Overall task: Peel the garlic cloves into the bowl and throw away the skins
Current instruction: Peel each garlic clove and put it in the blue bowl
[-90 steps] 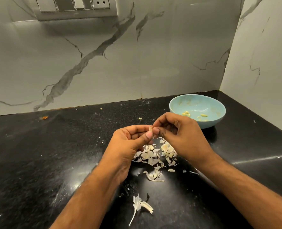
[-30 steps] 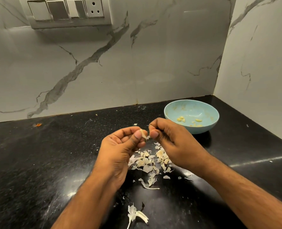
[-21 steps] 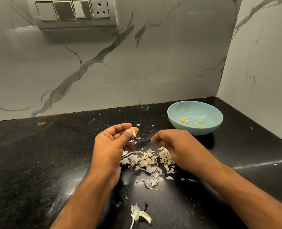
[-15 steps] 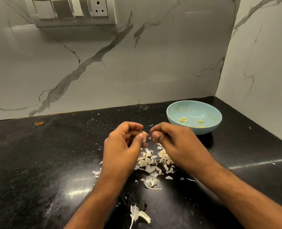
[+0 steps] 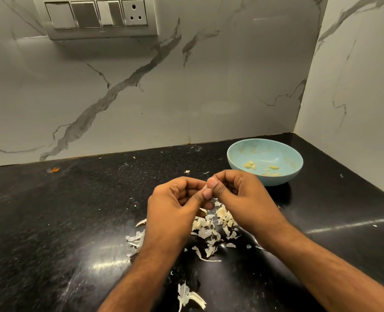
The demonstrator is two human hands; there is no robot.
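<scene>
Your left hand [image 5: 175, 208] and right hand [image 5: 242, 197] meet thumb to thumb above the skins [image 5: 211, 228] heaped mid-counter [image 5: 51, 221], both curled and pinching one garlic clove [image 5: 205, 187], while the bowl [image 5: 238, 163] of peeled cloves [image 5: 250, 165] sits near the far right corner.

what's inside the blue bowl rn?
A few peeled garlic cloves lie on the floor of the blue bowl, with yellowish smears on its inner wall. The near rim hides the nearest part of the floor.
</scene>
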